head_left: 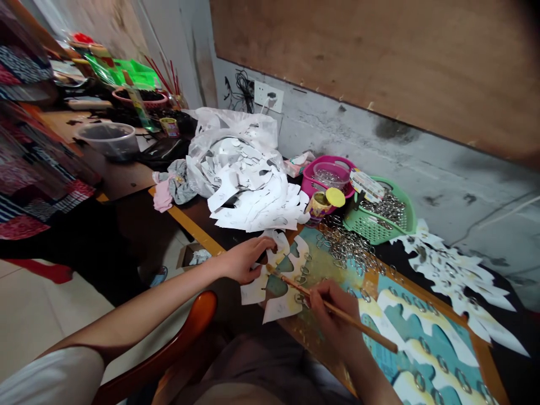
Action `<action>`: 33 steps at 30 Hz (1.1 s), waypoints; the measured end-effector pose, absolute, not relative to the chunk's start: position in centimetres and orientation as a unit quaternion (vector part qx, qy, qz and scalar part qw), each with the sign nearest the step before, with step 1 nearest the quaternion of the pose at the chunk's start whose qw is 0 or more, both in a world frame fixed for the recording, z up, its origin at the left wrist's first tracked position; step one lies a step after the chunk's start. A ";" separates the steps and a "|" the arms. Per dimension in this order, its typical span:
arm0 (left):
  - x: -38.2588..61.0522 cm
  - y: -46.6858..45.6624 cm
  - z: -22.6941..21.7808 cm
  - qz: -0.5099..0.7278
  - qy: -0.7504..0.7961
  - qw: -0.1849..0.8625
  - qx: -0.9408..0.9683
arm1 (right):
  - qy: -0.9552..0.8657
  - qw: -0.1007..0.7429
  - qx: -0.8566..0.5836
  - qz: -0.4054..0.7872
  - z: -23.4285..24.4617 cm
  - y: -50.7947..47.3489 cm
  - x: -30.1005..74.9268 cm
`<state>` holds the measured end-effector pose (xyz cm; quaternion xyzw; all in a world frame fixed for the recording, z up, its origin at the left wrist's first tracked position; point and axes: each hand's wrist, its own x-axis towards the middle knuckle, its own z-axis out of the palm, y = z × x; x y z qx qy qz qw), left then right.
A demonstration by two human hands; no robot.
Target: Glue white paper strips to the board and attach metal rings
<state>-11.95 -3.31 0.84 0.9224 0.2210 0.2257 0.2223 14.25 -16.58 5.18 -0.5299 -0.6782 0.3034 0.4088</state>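
My left hand (247, 260) pinches the edge of a white paper cutout (278, 281) lying on the work board (329, 253). My right hand (335, 315) grips a thin wooden brush stick (337, 310), its tip touching the cutout near my left fingers. Several small metal rings (350, 247) lie scattered on the board just beyond the hands. More white cutouts with rings glued on them (426, 332) lie in rows to the right.
A heap of white cutouts (253, 197) spills from a plastic bag. Behind it stand a pink basket (329, 171), a green basket of rings (379, 214) and a small yellow-lidded pot (323, 202). Finished cutouts (459, 281) lie far right. A wooden chair arm (177, 343) is below.
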 end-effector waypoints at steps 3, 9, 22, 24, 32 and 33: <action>-13.2 -5.4 0.7 0.271 0.241 0.182 0.914 | -0.684 0.410 -0.531 0.287 5.4 -16.6 13.9; -15.8 -9.8 0.0 0.217 0.213 0.119 0.945 | -0.737 0.396 -0.495 0.233 5.7 -16.7 13.4; -16.3 -10.3 0.1 0.176 0.249 0.180 0.935 | -0.869 0.255 -0.408 0.117 6.7 -20.9 11.5; -16.3 -10.3 0.1 0.175 0.248 0.180 0.936 | -0.880 0.230 -0.402 0.102 6.6 -21.5 11.2; -16.2 -10.2 0.2 0.171 0.251 0.183 0.935 | -0.899 0.291 -0.312 0.096 6.3 -23.0 12.8; -16.2 -10.2 0.2 0.172 0.249 0.183 0.935 | -0.887 0.320 -0.307 0.130 6.6 -23.3 13.4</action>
